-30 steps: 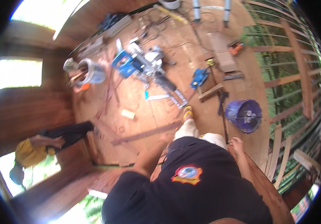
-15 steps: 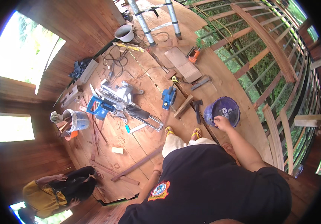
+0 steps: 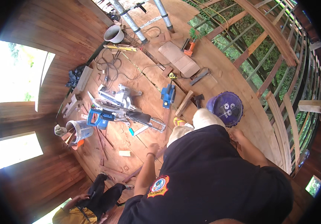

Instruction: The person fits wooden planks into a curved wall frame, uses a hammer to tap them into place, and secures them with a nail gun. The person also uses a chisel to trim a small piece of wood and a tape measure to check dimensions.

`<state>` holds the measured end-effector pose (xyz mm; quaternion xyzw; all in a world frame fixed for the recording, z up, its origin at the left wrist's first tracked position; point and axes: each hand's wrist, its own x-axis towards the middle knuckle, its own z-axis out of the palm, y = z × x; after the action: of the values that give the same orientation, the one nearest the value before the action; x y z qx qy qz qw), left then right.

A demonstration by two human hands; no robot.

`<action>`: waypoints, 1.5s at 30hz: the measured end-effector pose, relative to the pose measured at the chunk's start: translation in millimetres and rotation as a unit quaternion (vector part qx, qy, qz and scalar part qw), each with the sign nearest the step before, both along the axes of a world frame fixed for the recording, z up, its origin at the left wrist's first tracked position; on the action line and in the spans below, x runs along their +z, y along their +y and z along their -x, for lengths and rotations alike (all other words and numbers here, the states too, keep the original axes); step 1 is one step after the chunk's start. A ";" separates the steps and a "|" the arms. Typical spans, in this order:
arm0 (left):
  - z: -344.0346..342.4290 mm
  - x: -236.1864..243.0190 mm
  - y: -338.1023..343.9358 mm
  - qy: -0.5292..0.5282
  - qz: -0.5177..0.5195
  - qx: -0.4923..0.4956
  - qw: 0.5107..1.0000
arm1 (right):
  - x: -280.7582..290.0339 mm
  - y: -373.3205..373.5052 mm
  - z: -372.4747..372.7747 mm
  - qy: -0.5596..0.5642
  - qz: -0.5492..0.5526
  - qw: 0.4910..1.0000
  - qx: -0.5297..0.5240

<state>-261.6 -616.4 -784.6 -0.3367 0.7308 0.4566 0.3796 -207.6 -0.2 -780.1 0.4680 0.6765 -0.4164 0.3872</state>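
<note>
My right hand (image 3: 236, 135) is low beside the near rim of a purple bucket (image 3: 213, 106), its fingers too small and partly hidden to read. Several pale round pieces lie in the bucket's top. My left hand (image 3: 153, 148) hangs over the plywood floor, with a dark band at the wrist; I cannot make out how its fingers are set. A reddish wood strip (image 3: 133, 174) runs below that arm. Ahead of the left hand stands a blue and silver mitre saw (image 3: 117, 106). Nearer the bucket are a blue electric planer (image 3: 168, 96), a wooden piece (image 3: 184, 103) and a hammer (image 3: 198, 98).
A ladder (image 3: 130, 22) stands at the far side, near a grey pot (image 3: 114, 34). Cardboard (image 3: 179, 58), an orange drill (image 3: 190, 49) and cords lie ahead. A bucket (image 3: 82, 129) holds sticks at left. Another person (image 3: 89, 203) sits at lower left. Open railing beams (image 3: 269, 30) border the right.
My right hand has come off the bucket's top and down toward my body. My left hand has moved forward into fuller view. One foot has stepped ahead, and the view has shifted.
</note>
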 end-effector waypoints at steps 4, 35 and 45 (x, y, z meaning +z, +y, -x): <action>39.9 -12.7 -22.1 0.007 0.021 0.036 0.999 | 17.7 -11.4 60.3 0.180 -0.074 0.971 0.142; 624.9 -76.2 412.7 0.372 -0.265 -0.303 0.836 | -467.2 18.8 882.5 0.272 -0.280 0.513 0.765; 619.7 -79.5 413.8 0.372 -0.249 -0.295 0.844 | -438.4 -11.8 905.2 0.059 -0.034 0.570 0.819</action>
<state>-881.3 -202.6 -864.1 0.1963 0.7438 0.5806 0.2668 -1112.8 -12.0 -1218.5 -0.2988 0.8056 0.0750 0.5061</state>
